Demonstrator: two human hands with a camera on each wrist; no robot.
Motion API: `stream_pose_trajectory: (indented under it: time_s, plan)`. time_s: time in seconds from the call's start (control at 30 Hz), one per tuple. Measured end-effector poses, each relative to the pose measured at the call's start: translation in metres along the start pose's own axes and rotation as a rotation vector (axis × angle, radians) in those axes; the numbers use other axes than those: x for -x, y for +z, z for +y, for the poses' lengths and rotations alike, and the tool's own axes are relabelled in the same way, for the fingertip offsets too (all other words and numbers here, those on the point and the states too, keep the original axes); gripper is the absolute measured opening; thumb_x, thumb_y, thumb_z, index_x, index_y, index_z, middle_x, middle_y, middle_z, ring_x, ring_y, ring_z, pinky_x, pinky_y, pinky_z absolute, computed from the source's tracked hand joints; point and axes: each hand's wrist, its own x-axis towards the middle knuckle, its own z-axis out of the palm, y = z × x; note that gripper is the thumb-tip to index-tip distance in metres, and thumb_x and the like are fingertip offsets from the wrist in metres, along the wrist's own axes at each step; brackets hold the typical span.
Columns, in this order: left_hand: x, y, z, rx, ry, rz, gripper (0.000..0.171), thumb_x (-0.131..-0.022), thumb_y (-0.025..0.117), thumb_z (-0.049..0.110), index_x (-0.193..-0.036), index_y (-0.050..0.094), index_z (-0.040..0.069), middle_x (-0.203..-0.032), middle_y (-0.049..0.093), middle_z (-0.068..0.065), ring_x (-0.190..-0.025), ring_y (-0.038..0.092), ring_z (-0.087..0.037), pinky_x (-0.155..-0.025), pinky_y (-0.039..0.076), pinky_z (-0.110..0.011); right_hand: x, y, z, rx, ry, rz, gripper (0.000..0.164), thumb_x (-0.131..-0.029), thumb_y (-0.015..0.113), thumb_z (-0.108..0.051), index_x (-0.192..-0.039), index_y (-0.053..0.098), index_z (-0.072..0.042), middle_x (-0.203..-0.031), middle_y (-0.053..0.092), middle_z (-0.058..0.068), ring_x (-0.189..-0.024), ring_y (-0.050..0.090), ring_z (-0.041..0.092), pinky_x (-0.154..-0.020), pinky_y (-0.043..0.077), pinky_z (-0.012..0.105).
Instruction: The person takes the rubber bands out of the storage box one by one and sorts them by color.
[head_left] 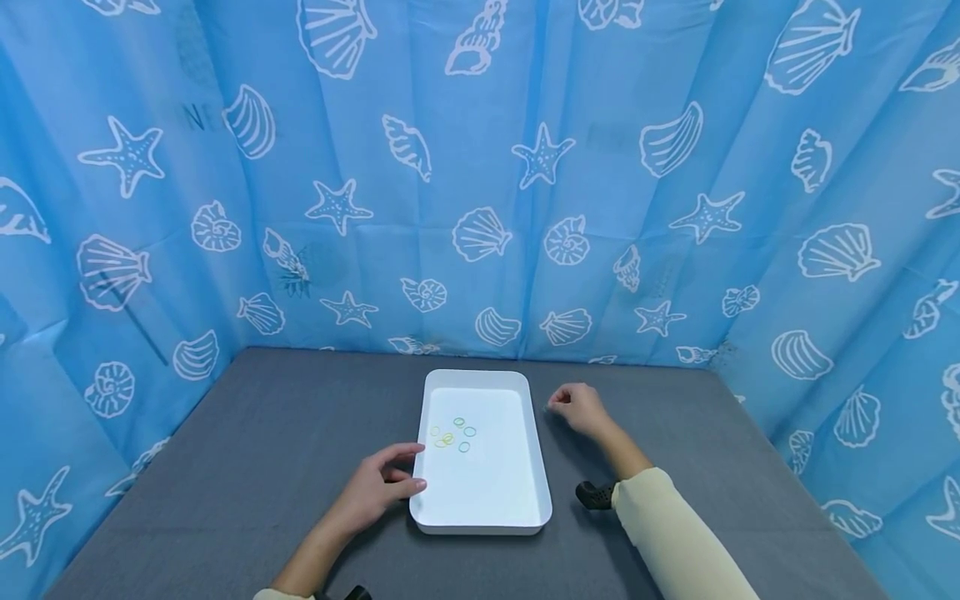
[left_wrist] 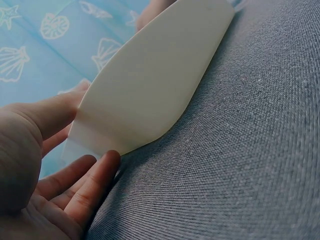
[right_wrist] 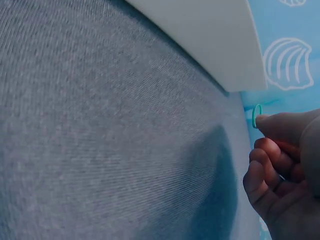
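Note:
A white rectangular tray (head_left: 491, 492) lies on the grey cloth. Several small thin rings (head_left: 447, 438), yellow and green, lie loose in its left half. My left hand (head_left: 378, 483) holds the tray's left side, thumb and a fingertip over the rim; in the left wrist view, other fingers touch the outer wall (left_wrist: 145, 95). Off the tray's right side, my right hand (head_left: 579, 406) is raised above the cloth. Between its thumb and finger it pinches a small green ring (right_wrist: 257, 116), seen edge-on in the right wrist view, with the remaining fingers curled in.
Grey cloth (head_left: 300, 417) covers the table on both sides of the tray. A blue curtain (head_left: 450, 167) with white shell and starfish prints hangs behind and around it. A black device (head_left: 595, 496) is on the right wrist, beside a cream sleeve (head_left: 675, 525).

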Motion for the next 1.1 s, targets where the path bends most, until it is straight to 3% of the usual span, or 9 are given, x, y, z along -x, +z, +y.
stream_pose_trajectory:
  time_s: [0.4,0.77,1.1]
  plan:
    - [-0.001,0.000,-0.002,-0.006,-0.011,0.003,0.053,-0.082,0.079,0.024,-0.130,0.060,0.015,-0.125,0.057,-0.012,-0.086,0.060,-0.020,-0.069,0.048,-0.033,-0.001,0.005,0.006,0.083,0.140,-0.011,0.012,-0.090,0.066,-0.006,-0.079,0.068,-0.003,-0.075,0.063,0.002,-0.067,0.053,0.016,-0.065,0.045,0.034]
    - [0.002,-0.001,0.001,0.017,0.005,0.010,0.053,-0.082,0.080,0.021,-0.130,0.060,0.012,-0.124,0.057,-0.014,-0.085,0.060,-0.020,-0.069,0.047,-0.034,-0.008,0.011,0.009,0.112,0.151,-0.020,0.014,-0.090,0.067,-0.007,-0.077,0.069,-0.004,-0.076,0.063,0.002,-0.067,0.054,0.017,-0.067,0.046,0.036]
    - [-0.001,0.000,-0.002,0.027,0.027,0.007,0.053,-0.081,0.080,0.020,-0.130,0.060,0.011,-0.123,0.058,-0.014,-0.085,0.060,-0.020,-0.068,0.047,-0.032,-0.010,-0.002,0.007,-0.005,0.132,0.024,0.005,-0.090,0.065,-0.002,-0.090,0.068,0.002,-0.081,0.065,0.007,-0.070,0.057,0.019,-0.064,0.047,0.036]
